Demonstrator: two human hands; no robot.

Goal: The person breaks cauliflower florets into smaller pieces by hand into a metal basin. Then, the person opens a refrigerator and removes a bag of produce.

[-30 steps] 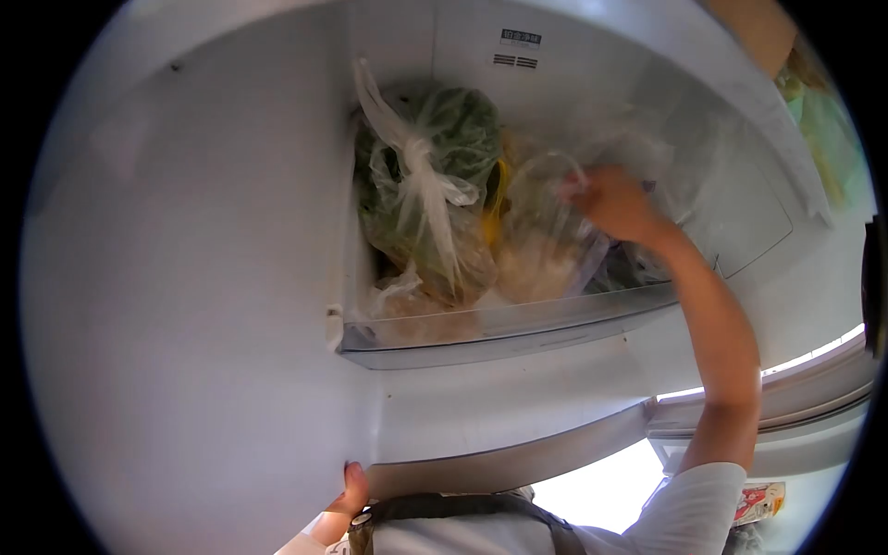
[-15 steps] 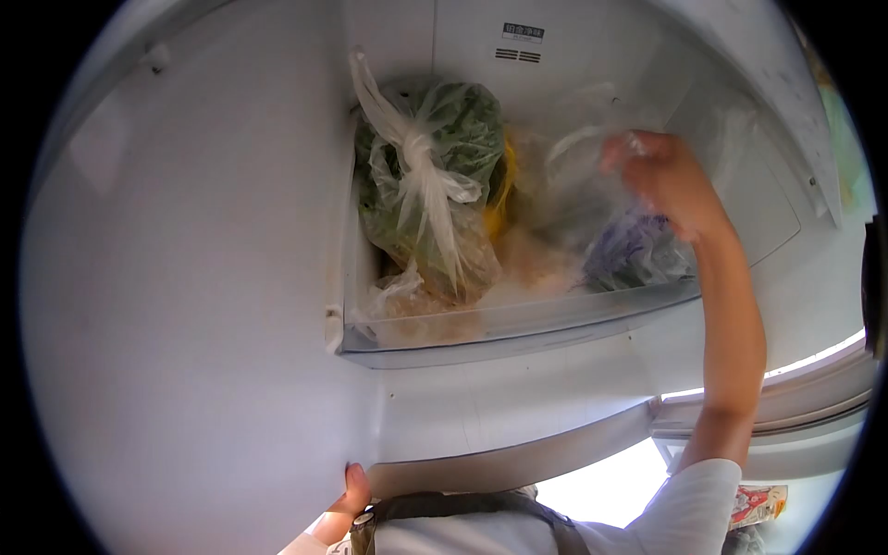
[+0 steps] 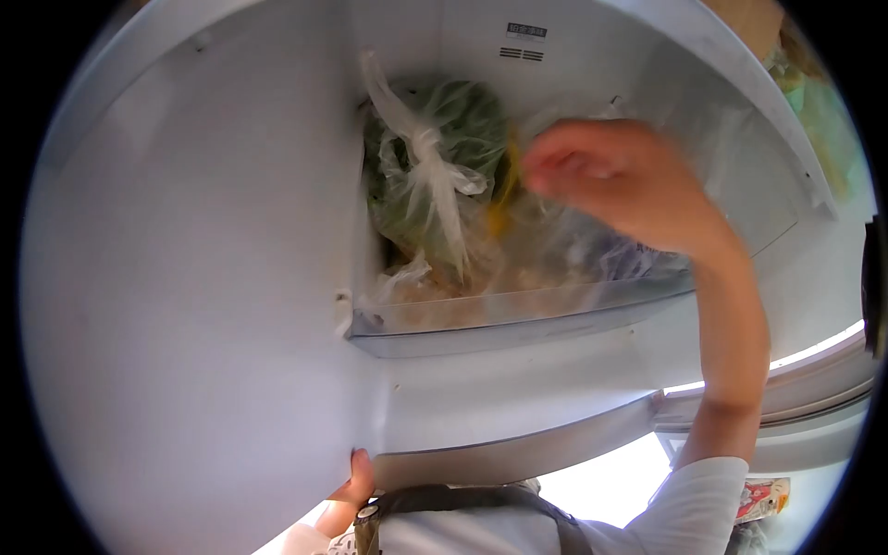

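Note:
My right hand (image 3: 615, 176), somewhat blurred, hovers over a clear fridge drawer (image 3: 527, 324), its fingers curled in with nothing visible in them. Below and behind it lie clear plastic bags, one with purple print (image 3: 638, 262). On the drawer's left side sits a knotted clear bag of leafy greens (image 3: 481, 120). Something yellow (image 3: 499, 217) shows beside that bag. Low on the left, my left hand (image 3: 359, 479) grips the edge of the white fridge door (image 3: 203, 296), thumb on the near face; the other fingers are hidden.
A label (image 3: 526, 31) and vent slots (image 3: 521, 55) are on the white back wall. The drawer's front rim runs across below the bags. At lower right, a printed packet (image 3: 763, 499) shows beyond my sleeve.
My right hand has moved left, away from the purple-printed bag, and appears larger. That bag looks flatter and lower. The left hand keeps its place on the door edge.

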